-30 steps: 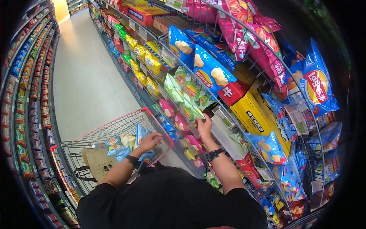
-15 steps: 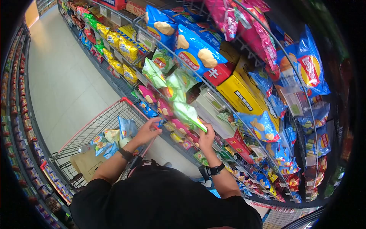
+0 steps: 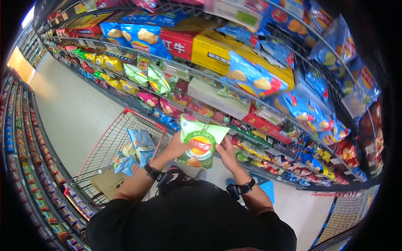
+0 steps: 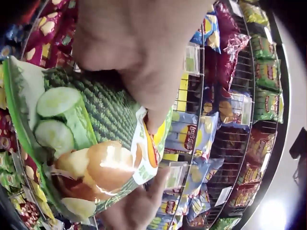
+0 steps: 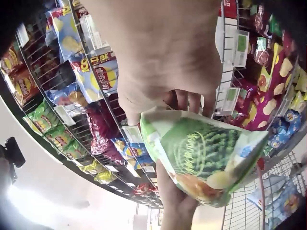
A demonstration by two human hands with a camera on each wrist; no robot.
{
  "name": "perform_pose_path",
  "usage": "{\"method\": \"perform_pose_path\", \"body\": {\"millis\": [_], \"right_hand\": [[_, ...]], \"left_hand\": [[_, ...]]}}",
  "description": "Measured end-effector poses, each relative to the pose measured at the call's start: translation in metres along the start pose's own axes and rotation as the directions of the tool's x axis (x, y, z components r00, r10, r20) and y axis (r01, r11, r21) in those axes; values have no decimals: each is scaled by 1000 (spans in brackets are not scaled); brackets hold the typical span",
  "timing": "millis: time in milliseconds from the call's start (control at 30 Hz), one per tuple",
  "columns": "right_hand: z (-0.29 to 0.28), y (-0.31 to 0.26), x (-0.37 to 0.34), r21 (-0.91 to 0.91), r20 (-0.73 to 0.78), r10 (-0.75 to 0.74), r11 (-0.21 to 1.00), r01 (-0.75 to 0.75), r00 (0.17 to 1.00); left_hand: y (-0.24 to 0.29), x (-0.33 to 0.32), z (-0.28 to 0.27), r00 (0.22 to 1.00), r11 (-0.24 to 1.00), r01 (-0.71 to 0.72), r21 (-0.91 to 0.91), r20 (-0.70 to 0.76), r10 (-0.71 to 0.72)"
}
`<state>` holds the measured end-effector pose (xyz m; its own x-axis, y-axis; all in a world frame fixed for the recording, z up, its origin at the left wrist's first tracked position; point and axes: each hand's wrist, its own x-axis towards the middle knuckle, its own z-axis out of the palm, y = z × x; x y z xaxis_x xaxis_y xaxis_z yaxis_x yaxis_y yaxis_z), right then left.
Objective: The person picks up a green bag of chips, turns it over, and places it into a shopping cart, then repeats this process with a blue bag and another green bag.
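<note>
Both hands hold a green and white chip bag [image 3: 200, 144] in front of the body. The left hand [image 3: 179, 146] grips its left side, thumb over the front; the right hand [image 3: 226, 151] pinches its right edge. In the left wrist view the bag [image 4: 91, 139], with cucumber and chip pictures, lies under the left hand [image 4: 139, 43]. The right wrist view shows the right hand [image 5: 168, 62] at the top of the bag [image 5: 201, 153], some fingers hidden behind it. Similar green bags [image 3: 158, 79] stand on the shelf beyond.
A wire shopping cart [image 3: 98, 144] with a red rim stands at the left, holding blue chip bags [image 3: 140, 140] and a brown paper bag [image 3: 109, 183]. Shelves of snacks run across the front and right, with yellow boxes [image 3: 217, 52]. Another shelf row [image 3: 31, 167] lines the left.
The green bag has come away from the shelf to the front of the body and turned face up. The left hand, earlier empty, now holds it too. The view has swung to the right.
</note>
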<state>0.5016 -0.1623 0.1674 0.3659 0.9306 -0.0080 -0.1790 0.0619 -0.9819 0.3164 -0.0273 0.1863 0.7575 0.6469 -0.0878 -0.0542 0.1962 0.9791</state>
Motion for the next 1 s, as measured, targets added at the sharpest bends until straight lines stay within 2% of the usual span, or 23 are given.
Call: {"method": "perform_pose_path", "body": {"millis": [67,100,200,333,533,667,767,867,933,1000], "right_hand": [[-4,-5,-23,15,91,31,999,-32,995],[-9,-12,-32,12,139,168,985,-171,976],[-20,-4,-44,-99,155,118,990,-103,981],[-30,-1,-47,59,220,173,980,-190,960],[-35,-14,-53,200,157,224,946,-253,962],[-48,-16,-60,231,115,219,943,-241,969],[-54,-20,-65,371,30,262,893,-254,965],[-59,-24,-68,436,-11,302,859,-267,953],[-62,-29,-70,442,-28,311,856,-267,950],[-67,-22,-71,389,-53,252,896,-213,966]], "left_hand": [[-3,-7,22,1000,1000,2,-13,-15,-3],[-4,-10,31,1000,1000,15,-25,-18,-15],[-4,-14,53,1000,999,1,-33,-26,-1],[1,-21,69,999,1000,-4,23,-34,5],[5,-32,86,1000,999,12,42,-19,-11],[5,-34,99,1000,999,1,52,13,-2],[-4,-33,105,998,1000,-1,23,60,-1],[-19,-29,104,984,988,133,81,111,-142],[-20,-25,107,981,983,148,108,106,-160],[-17,-24,109,977,983,151,101,136,-164]]}}
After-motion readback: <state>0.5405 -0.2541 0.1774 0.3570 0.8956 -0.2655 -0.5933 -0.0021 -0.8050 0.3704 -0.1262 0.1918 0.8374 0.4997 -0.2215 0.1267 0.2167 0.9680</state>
